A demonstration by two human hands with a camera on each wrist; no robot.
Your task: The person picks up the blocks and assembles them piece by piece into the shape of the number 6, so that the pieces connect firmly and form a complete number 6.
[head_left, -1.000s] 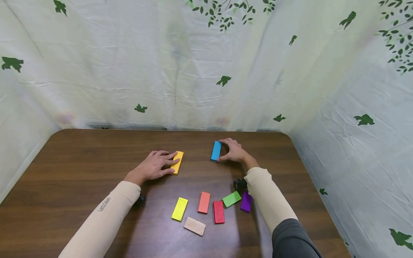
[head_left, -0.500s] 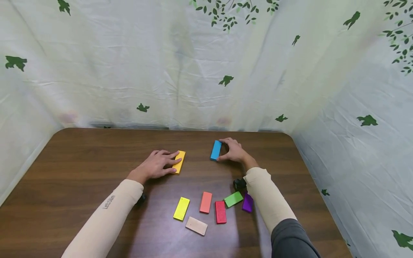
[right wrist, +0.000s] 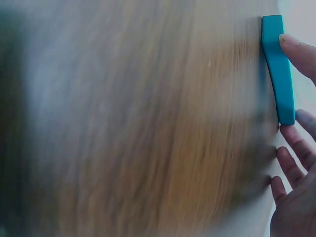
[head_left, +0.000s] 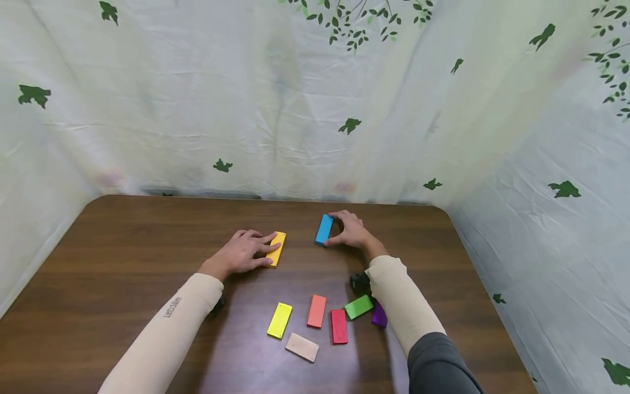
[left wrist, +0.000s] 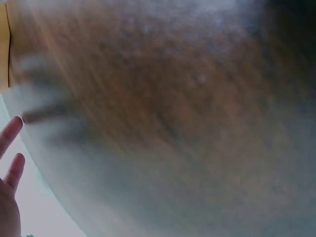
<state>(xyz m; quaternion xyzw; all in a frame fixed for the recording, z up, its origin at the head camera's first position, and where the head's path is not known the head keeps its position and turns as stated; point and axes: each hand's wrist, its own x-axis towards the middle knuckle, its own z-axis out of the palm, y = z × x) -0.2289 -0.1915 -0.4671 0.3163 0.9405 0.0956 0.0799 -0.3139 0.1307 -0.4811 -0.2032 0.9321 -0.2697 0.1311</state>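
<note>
My left hand point(head_left: 241, 253) rests its extended fingers on an orange-yellow rectangular block point(head_left: 275, 256), with the thumb at the block's near end. In the left wrist view two of its fingers point(left wrist: 14, 170) stretch out, touching nothing. To the right, my right hand point(head_left: 352, 231) holds a blue rectangular block point(head_left: 323, 230) by its ends, thumb at the near end and a finger at the far one. The right wrist view shows this blue block point(right wrist: 279, 74) between thumb and fingers, its edge close over the tabletop. A stretch of bare wood separates the two blocks.
Nearer on the brown table point(head_left: 147, 241) lie similar blocks: yellow point(head_left: 279, 320), salmon point(head_left: 316, 311), red point(head_left: 339, 326), green point(head_left: 359, 307), plain wood point(head_left: 302, 347) and purple point(head_left: 379, 316), the last partly under the right sleeve. A leaf-printed curtain point(head_left: 197, 109) hangs behind.
The right hand has moved the blue block a little to the left, closer to the orange-yellow block. The left hand stays on its block, and the whole view has shifted slightly.
</note>
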